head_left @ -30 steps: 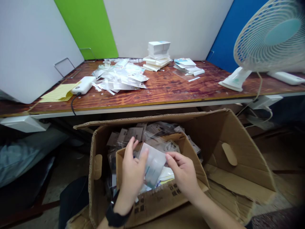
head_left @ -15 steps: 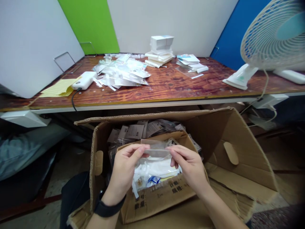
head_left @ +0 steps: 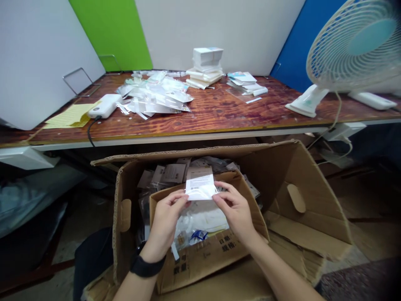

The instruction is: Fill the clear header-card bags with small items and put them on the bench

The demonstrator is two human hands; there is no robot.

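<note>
Between my two hands is a small clear plastic packet (head_left: 199,184) with a white printed card in it, its lower edge towards me. My left hand (head_left: 169,213) pinches the packet's lower left corner, and my right hand (head_left: 234,209) pinches the lower right one. Below them a smaller cardboard box (head_left: 200,267) holds clear bags, white pieces and a blue-printed wrapper (head_left: 199,235). That box sits inside a large cardboard carton (head_left: 313,234), where several packets with printed cards (head_left: 173,172) lie behind it.
On the wooden table (head_left: 216,117) lie a heap of clear packets (head_left: 156,94), stacked white cards (head_left: 207,58), more cards (head_left: 242,79), a white device with a cable (head_left: 105,105) and yellow paper (head_left: 70,116). A fan (head_left: 351,50) stands at the right. Carton flaps rise around my hands.
The packet has tipped so that its printed card face now shows; before, it was held nearly edge-on. Both hands still grip it. The whole view has shifted slightly.
</note>
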